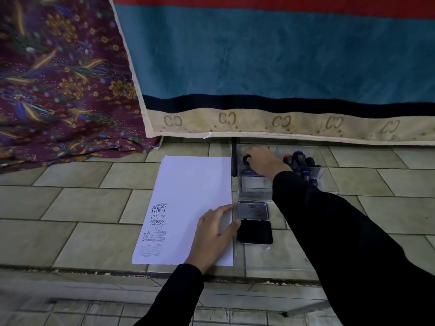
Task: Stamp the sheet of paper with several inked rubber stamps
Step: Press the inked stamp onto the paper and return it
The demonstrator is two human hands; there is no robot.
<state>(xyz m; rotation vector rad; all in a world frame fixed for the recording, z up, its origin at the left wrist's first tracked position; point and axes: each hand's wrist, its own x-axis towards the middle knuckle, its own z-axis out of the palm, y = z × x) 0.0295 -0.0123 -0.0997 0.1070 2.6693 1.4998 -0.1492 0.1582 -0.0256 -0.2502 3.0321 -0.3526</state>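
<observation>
My left hand [215, 234] lies flat, fingers straight, on the sheet of paper [193, 184], which tops a thin stack on the tiled floor [82, 203]. I press near its right edge so the sheet cannot slide when a stamp comes down. The thumb reaches to the rim of the ink pad [255, 232], and may be touching it. The pad sits just beside the paper with its lid [253, 210] folded back, close enough that inking and stamping is one short trip. My right hand [263, 161] is stretched out into the clear plastic box [254, 184] beyond the pad, its fingers curled round the black knob of a rubber stamp [246, 159]. The other stamps [301, 161] stand bunched at the box's far right, handles up for easy picking. Stamped impressions [157, 220] already run up the paper's left side, leaving the rest bare, so I judge the job is partly done. A striped towel [259, 67] hangs behind.
</observation>
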